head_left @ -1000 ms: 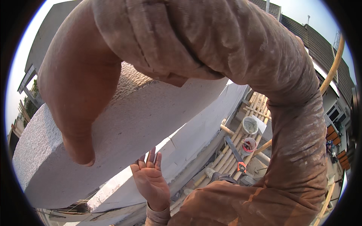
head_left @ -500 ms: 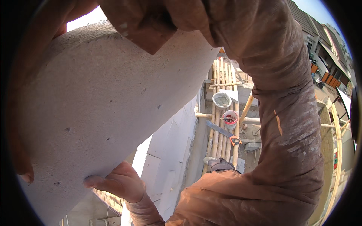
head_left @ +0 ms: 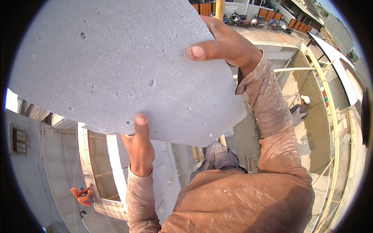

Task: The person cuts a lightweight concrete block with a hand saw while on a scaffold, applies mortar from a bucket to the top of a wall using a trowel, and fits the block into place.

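Observation:
A large pale grey aerated concrete block [head_left: 116, 66], its face pitted with small holes, is held up close in front of me and fills the upper left. My left hand [head_left: 140, 145] grips its lower edge, the thumb lying up the face and the fingers hidden behind. At the block's right edge my right hand [head_left: 233, 46] is clamped on, thumb flat on the face, the other fingers mostly out of sight behind it. Both my sleeves are brown and dusted with white.
Below me runs a white block wall [head_left: 161, 178]. A person in orange [head_left: 82, 195] is low at the left beside a window opening [head_left: 103, 167]. Another person with a pale head covering [head_left: 301, 106] is down at the right. Bamboo poles [head_left: 330, 116] rise at the right; motorbikes [head_left: 248, 20] stand far off.
The block has turned and now shows its broad face. My right arm no longer arches over it; that hand is at its right edge. The bamboo planking, buckets and saw are now hidden.

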Demonstrator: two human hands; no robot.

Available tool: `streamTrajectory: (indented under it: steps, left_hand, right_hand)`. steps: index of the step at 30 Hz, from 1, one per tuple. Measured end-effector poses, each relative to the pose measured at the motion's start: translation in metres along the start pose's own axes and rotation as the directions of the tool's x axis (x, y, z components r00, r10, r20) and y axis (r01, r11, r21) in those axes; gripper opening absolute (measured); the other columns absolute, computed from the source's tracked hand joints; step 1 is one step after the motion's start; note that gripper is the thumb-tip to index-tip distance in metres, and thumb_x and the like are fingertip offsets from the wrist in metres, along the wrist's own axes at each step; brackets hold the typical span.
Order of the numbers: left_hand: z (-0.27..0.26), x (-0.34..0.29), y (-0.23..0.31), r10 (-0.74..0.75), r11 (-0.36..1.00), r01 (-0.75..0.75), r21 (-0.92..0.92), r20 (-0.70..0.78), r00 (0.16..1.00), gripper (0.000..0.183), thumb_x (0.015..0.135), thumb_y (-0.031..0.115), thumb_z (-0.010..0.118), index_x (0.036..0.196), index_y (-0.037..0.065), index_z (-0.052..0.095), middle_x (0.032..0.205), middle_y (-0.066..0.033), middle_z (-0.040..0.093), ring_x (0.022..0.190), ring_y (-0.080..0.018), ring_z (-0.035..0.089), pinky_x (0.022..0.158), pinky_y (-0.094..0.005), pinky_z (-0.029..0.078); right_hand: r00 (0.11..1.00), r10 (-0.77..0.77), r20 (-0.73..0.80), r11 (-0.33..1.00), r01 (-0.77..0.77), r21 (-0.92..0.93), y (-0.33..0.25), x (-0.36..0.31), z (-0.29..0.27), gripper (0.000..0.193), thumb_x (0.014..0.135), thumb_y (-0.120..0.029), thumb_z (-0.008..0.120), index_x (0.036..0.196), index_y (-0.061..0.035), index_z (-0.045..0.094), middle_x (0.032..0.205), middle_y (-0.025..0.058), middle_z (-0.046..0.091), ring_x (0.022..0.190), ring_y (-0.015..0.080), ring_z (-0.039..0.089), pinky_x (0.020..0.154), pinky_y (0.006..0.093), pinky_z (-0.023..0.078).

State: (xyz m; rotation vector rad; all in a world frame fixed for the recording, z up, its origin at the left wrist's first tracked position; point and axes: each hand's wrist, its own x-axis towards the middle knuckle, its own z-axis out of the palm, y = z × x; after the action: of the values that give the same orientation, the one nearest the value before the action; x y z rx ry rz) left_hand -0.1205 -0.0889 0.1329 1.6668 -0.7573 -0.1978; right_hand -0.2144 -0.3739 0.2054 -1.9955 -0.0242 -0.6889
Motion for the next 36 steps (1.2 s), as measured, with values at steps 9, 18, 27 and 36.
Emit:
streamTrajectory:
  steps: [9,18,27,36]
  left_hand:
    - [0.135,0.057,-0.157,-0.353,0.874,0.430,-0.224,0.316,0.881,0.050,0.100,0.057,0.059,0.094,0.007,0.055,0.091,0.0000,0.052,0.084,-0.0097,0.049,0.075,-0.0281,0.045]
    - [0.167,0.018,-0.276,-0.607,0.465,0.786,-0.407,0.500,0.618,0.063,0.100,0.053,0.059,0.131,-0.001,0.050,0.123,-0.0097,0.057,0.114,-0.0228,0.056,0.100,-0.0386,0.045]
    - [0.187,-0.075,-0.370,-0.768,0.118,0.904,-0.410,0.540,0.345,0.065,0.100,0.049,0.058,0.143,0.001,0.049,0.139,-0.0146,0.059,0.127,-0.0307,0.058,0.110,-0.0450,0.045]
    - [0.155,-0.158,-0.468,-0.833,-0.043,0.924,-0.381,0.524,0.177,0.069,0.099,0.054,0.057,0.145,0.003,0.049,0.140,-0.0117,0.059,0.127,-0.0292,0.058,0.107,-0.0430,0.047]
  right_hand:
    - [0.816,0.556,0.158,0.769,-0.577,0.275,0.206,-0.066,-0.025,0.108,0.070,-0.058,0.085,0.146,0.0088,0.047,0.138,0.0301,0.056,0.134,0.0391,0.050,0.114,0.0485,0.037]
    - [0.464,0.813,0.352,0.355,-0.873,0.334,0.346,-0.123,0.018,0.099,0.076,-0.053,0.085,0.146,0.0065,0.049,0.143,0.0234,0.056,0.133,0.0326,0.052,0.112,0.0408,0.039]
    - [0.248,0.820,0.517,0.130,-0.959,0.253,0.451,-0.223,0.111,0.088,0.085,-0.065,0.070,0.141,0.0019,0.057,0.142,0.0218,0.057,0.133,0.0325,0.053,0.112,0.0426,0.039]
    - [0.128,0.980,0.149,0.139,-0.988,-0.062,0.532,-0.362,0.120,0.083,0.085,-0.074,0.062,0.132,-0.0064,0.066,0.129,0.0221,0.067,0.123,0.0345,0.062,0.106,0.0419,0.047]
